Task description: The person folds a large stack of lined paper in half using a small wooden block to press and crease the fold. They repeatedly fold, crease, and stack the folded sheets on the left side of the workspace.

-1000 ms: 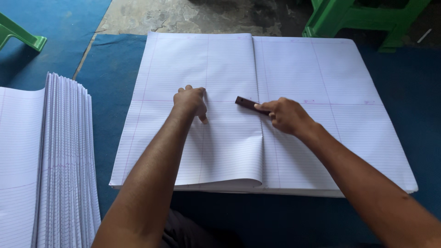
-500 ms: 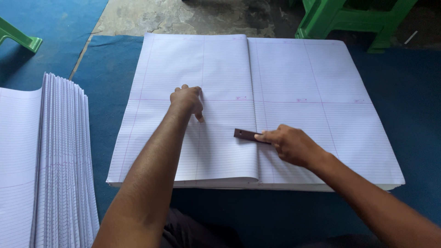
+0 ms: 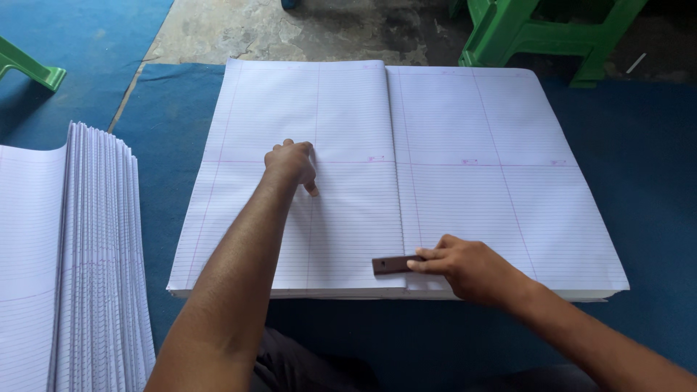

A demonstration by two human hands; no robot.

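Note:
A thick stack of large white ruled sheets (image 3: 501, 189) lies on a blue mat, with its top sheet folded over onto the left half and a crease down the middle. My left hand (image 3: 292, 163) presses fingers down on the folded left half, near its centre. My right hand (image 3: 468, 267) holds a small dark brown flat block (image 3: 392, 264) and pushes it flat on the crease close to the stack's near edge.
A second pile of folded ruled sheets (image 3: 80, 254) stands at the left on the blue mat (image 3: 646, 218). Green plastic stools sit at the top right (image 3: 552, 33) and far left (image 3: 29, 69). Bare concrete floor (image 3: 290, 29) lies beyond the mat.
My right hand has slid the brown block along the crease toward me, from mid-sheet to the near edge. My left hand has stayed in place on the left half.

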